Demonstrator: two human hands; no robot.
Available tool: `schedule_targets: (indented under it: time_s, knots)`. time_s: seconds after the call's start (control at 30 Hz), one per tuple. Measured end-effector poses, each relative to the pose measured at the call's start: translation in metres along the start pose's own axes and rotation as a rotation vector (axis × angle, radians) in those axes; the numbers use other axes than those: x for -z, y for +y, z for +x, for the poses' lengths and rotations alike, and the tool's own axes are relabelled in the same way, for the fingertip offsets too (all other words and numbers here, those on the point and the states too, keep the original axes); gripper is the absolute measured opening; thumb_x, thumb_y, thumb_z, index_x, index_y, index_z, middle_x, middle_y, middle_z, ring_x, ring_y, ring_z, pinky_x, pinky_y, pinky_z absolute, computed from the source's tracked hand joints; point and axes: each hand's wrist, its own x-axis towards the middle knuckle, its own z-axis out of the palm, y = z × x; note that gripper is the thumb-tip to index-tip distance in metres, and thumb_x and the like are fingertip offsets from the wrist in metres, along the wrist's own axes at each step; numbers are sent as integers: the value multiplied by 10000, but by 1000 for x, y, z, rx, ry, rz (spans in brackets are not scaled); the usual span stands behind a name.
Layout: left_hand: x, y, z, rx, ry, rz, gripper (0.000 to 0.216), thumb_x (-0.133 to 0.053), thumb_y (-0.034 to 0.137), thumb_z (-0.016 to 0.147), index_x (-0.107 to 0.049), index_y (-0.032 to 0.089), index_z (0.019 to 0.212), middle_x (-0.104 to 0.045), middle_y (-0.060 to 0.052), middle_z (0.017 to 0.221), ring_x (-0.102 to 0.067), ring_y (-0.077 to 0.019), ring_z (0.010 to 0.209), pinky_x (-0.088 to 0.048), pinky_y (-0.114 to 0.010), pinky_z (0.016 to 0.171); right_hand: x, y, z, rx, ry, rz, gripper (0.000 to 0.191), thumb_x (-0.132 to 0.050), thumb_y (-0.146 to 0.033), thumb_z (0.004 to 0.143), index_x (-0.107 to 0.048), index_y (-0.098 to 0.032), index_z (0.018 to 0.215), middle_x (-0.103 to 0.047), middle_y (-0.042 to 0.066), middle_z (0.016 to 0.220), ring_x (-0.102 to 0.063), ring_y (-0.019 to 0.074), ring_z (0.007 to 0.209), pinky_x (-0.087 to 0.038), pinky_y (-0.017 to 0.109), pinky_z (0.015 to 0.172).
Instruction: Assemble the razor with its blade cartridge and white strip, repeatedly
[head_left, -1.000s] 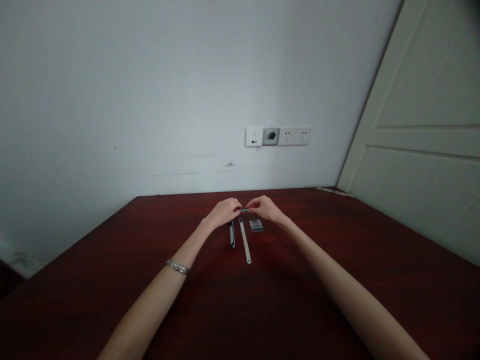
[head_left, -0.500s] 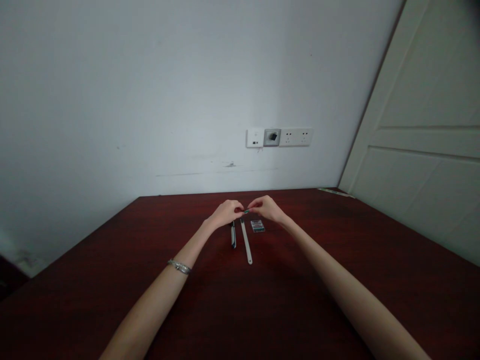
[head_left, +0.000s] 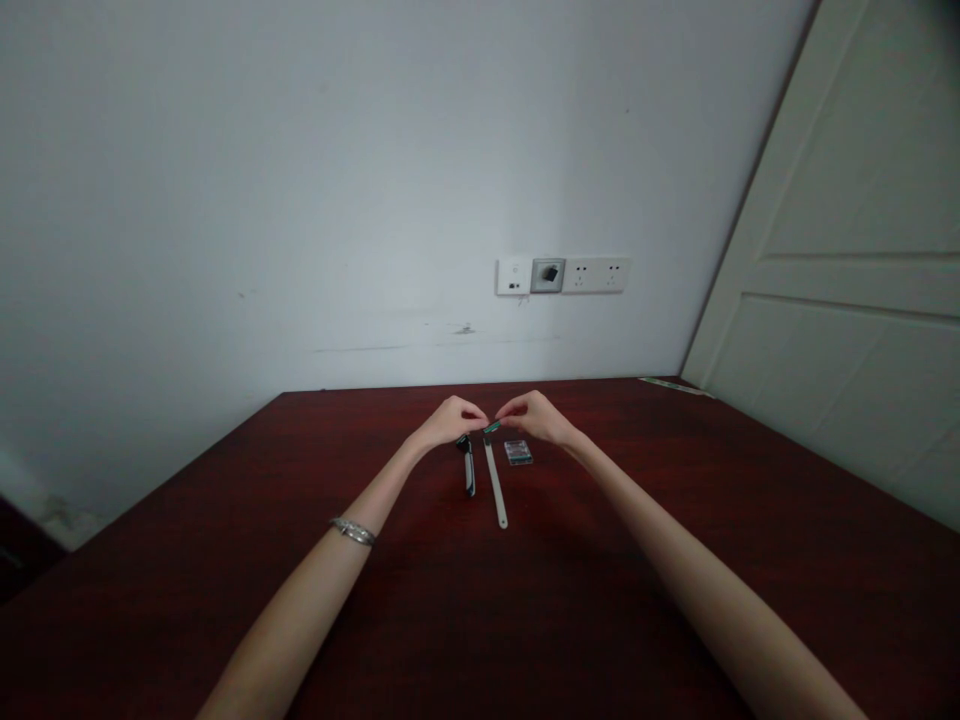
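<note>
A small green-and-black razor cartridge (head_left: 492, 426) is pinched at its right end by the fingertips of my right hand (head_left: 534, 415). My left hand (head_left: 452, 420) is closed in a pinch, its fingertips right at the cartridge's left side; what they grip, if anything, is hidden. Just beneath lies a long pale flat handle (head_left: 496, 485) with a hole at its near end. Whether its dark far end touches the cartridge I cannot tell. To its left, partly under my left hand, is a razor (head_left: 469, 472) with a dark head and a grey-and-black handle.
A small clear plastic case (head_left: 518, 453) lies right of the pale handle on the dark red table (head_left: 480, 620). Behind the table rises a white wall with sockets (head_left: 592, 275). A thin strip (head_left: 675, 386) lies at the far right edge, near a pale panelled door (head_left: 847, 270).
My left fingers have shifted slightly up off the cartridge, so more of its green face shows. More of the dark razor head is visible too. The view has moved a little.
</note>
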Motion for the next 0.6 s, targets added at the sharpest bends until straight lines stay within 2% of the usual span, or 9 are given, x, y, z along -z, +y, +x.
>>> schedule_targets:
  time_s: [0.27, 0.6]
  knots:
    - [-1, 8, -2, 101, -25, -85, 237, -618, 286, 663, -725, 99, 762, -649, -50, 628, -495, -100, 524, -359, -208, 501, 1, -18, -4, 49, -38, -58, 176, -594, -177, 690, -740, -142, 782, -702, 42, 698, -607, 139, 637, -451, 220, 613]
    - [-5, 16, -5, 166, -44, -122, 228, -646, 284, 628, -728, 95, 726, -602, -23, 544, -461, -86, 487, -351, -208, 480, 1, -14, -3, 56, -67, -66, 180, -589, -174, 696, -739, -148, 793, -711, 39, 734, -630, 154, 696, -466, 224, 662]
